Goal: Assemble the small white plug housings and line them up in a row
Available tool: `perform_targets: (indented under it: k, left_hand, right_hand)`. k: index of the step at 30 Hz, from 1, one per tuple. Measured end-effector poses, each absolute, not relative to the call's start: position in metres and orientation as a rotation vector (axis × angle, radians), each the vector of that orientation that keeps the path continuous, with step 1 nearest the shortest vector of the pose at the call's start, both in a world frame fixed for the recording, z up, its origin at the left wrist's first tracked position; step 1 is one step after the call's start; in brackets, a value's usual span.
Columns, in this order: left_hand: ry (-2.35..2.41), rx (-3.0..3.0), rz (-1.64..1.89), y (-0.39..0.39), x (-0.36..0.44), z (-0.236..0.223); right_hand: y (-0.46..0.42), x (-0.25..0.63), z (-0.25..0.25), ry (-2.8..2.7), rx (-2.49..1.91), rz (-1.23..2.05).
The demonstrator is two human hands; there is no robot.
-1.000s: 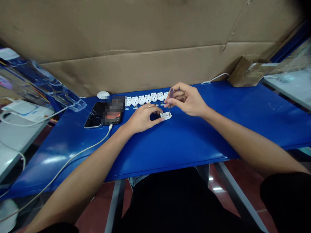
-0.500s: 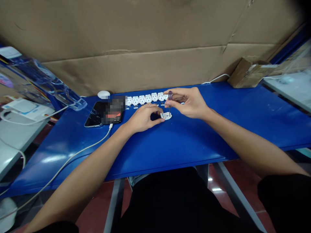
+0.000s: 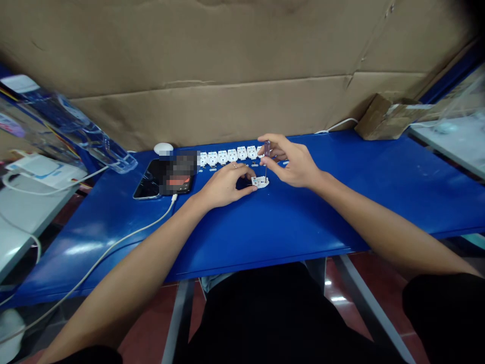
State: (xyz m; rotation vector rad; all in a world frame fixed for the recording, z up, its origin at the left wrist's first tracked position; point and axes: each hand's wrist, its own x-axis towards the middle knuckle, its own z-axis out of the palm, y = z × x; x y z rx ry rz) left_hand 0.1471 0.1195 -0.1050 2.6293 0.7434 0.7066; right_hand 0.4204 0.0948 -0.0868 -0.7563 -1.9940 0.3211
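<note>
My left hand (image 3: 227, 184) pinches the left end of a small white plastic housing (image 3: 260, 181) against the blue table. In my right hand (image 3: 293, 162) is a screwdriver (image 3: 267, 150) with a dark translucent purple handle, held upright. Its thin shaft points down and its tip meets the right part of the housing. Whether a screw sits under the tip is too small to tell. Behind my hands stands a row of several similar white plastic pieces (image 3: 232, 155), with small loose parts lying in front of them. My right fingers hide the right end of that row.
Two phones (image 3: 147, 179) lie on the left, one plugged into a white cable (image 3: 125, 233). Behind them is a white round object (image 3: 163, 148). A clear bottle (image 3: 76, 121) leans in at the left. An open cardboard box (image 3: 382, 116) stands at the back right of the blue table (image 3: 379, 172).
My right fingers have shifted slightly around the screwdriver handle, and more of the handle shows. The left hand and the white housing stay in place. The view has moved very slightly.
</note>
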Motion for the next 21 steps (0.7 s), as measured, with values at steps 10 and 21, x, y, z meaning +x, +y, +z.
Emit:
perform_targets:
  k: [10, 21]
  left_hand:
    - [0.735, 2.628, 0.720, 0.121, 0.148, -0.107]
    - [0.752, 2.623, 0.713, 0.119, 0.149, -0.106]
  right_hand:
    - [0.093, 0.419, -0.078, -1.912, -0.833, 0.276]
    - [0.093, 0.422, -0.070, -1.943, -0.823, 0.369]
